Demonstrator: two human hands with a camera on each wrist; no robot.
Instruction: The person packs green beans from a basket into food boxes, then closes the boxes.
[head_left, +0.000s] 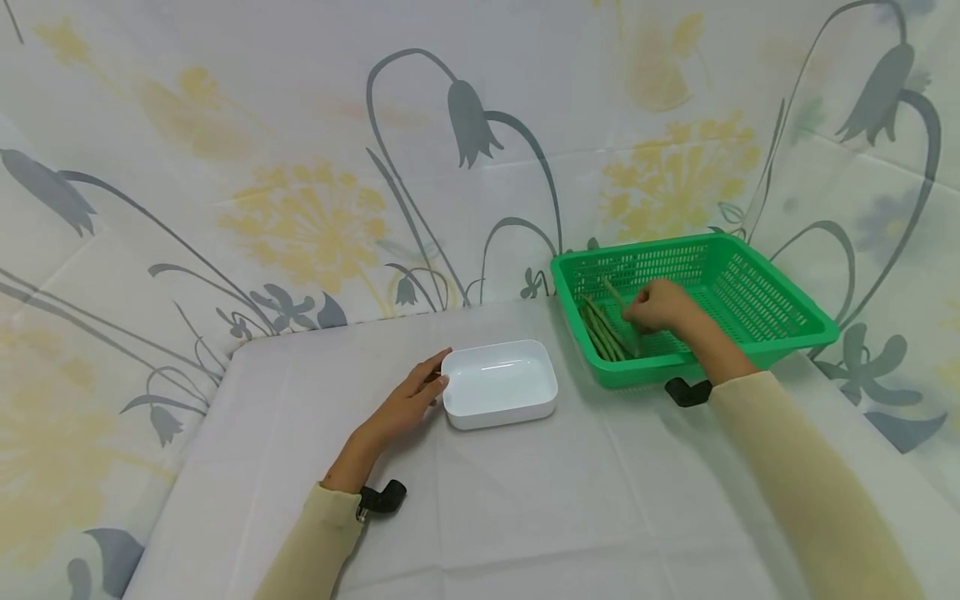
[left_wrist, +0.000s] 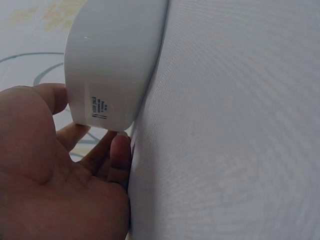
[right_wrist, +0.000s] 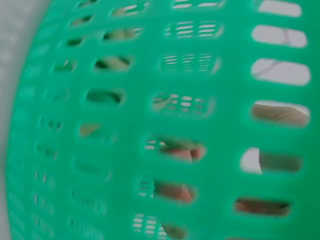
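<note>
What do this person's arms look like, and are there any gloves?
Both arms have plain, pale cream long sleeves: the left sleeve and right sleeve. By each cuff is a small, black, bent gadget: a left gadget and a right gadget. No gloves: the left grip and right grip are bare.

The white rectangular dish sits upright, its end touched by the left hand. To its right stands the slotted green basket, slim green beans bunched at its left end, the right hand pinching one slanting bean there.
</note>
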